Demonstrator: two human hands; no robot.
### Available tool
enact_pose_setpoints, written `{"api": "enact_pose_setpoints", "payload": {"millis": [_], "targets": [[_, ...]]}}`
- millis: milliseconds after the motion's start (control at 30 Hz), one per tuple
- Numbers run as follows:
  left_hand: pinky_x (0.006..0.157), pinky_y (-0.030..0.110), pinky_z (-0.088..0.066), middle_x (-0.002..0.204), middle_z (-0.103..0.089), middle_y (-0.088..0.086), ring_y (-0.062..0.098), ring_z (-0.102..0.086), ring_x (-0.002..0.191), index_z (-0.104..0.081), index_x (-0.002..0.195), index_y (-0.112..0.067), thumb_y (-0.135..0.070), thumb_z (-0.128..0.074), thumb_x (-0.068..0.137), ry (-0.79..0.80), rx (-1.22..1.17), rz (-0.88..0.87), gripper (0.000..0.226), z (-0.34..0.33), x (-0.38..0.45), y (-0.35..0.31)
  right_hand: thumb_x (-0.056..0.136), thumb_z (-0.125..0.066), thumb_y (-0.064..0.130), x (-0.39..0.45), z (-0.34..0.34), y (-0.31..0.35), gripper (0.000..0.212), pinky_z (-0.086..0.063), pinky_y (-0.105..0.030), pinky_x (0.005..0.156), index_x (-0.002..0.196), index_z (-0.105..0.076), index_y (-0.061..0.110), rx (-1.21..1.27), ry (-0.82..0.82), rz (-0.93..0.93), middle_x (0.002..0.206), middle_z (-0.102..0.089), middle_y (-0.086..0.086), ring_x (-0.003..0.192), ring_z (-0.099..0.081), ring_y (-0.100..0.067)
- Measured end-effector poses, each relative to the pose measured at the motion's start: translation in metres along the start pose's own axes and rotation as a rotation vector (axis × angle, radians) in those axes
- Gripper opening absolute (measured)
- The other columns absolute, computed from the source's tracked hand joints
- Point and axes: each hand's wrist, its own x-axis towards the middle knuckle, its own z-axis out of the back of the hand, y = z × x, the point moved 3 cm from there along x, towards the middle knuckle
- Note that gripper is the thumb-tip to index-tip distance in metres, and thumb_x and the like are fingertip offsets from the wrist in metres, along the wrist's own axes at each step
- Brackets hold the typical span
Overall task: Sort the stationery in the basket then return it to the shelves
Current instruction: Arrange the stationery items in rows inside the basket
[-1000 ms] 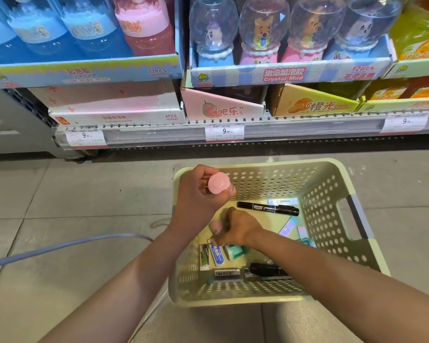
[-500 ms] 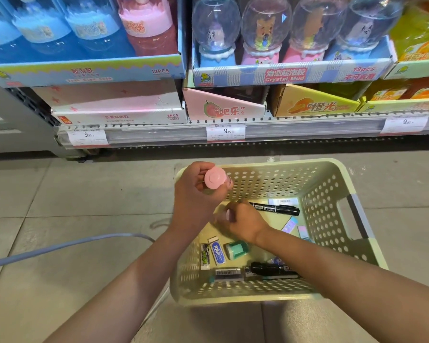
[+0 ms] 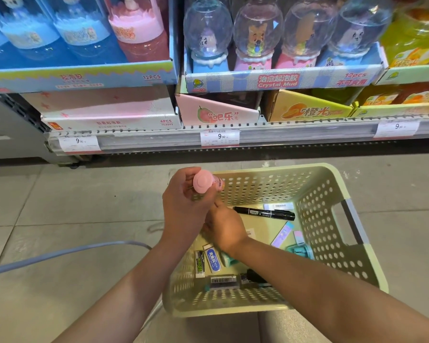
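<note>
A pale green perforated basket (image 3: 357, 194) stands on the tiled floor. My left hand (image 3: 183, 206) grips a tube with a round pink cap (image 3: 203, 181) above the basket's far left corner. My right hand (image 3: 227, 229) is pressed against its underside, back to the camera, with the fingers curled round a small pinkish item that is mostly hidden. In the basket lie a black marker (image 3: 265, 213), wrapped erasers (image 3: 213, 259), a green sharpener-like piece (image 3: 229, 258), a second black marker (image 3: 254, 278), a barcoded item (image 3: 223, 280) and pastel erasers (image 3: 282, 233).
A low shelf edge (image 3: 282, 137) with 9.90 price tags runs across just beyond the basket. It carries boxes of slime jars and Crystal Mud globes (image 3: 258, 33). A grey cable (image 3: 60, 256) curves over the floor at the left.
My right hand has risen from the basket floor with the small pinkish item and now meets my left hand. The left hand with the pink-capped tube has barely moved.
</note>
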Motion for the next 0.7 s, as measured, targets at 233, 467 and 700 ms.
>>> {"api": "enact_pose_setpoints", "payload": {"millis": [233,467,700], "targets": [[0.076,0.018,-0.052,0.098,-0.065,0.003,0.013,-0.063,0.091,-0.06,0.101,-0.016,-0.01,-0.075,0.069,0.015,-0.027,0.024,0.036,0.0,-0.003,-0.002,0.06,-0.077,0.0,0.004,0.013,0.014,0.02,-0.048,-0.028,0.038,0.075,-0.064,0.004,-0.077,0.052,0.181,0.07,-0.063,-0.015,0.046,-0.06,-0.03],[0.074,0.012,-0.049,0.102,-0.064,0.004,0.01,-0.062,0.092,-0.061,0.104,-0.014,-0.008,-0.076,0.069,0.011,-0.035,0.011,0.039,-0.001,-0.002,0.0,0.029,-0.088,0.004,0.009,0.019,0.011,0.037,-0.03,-0.015,0.023,0.051,-0.059,0.013,-0.14,0.014,0.304,0.047,-0.057,-0.002,0.025,-0.046,-0.016],[0.075,0.013,-0.05,0.102,-0.064,0.005,0.012,-0.062,0.092,-0.061,0.105,-0.013,-0.009,-0.076,0.069,0.012,-0.022,-0.004,0.039,-0.001,-0.001,0.002,0.043,-0.081,-0.009,0.006,0.009,0.005,0.034,-0.039,-0.023,0.025,0.07,-0.063,0.003,-0.048,0.09,0.302,0.059,-0.063,-0.014,0.031,-0.052,-0.024]]}}
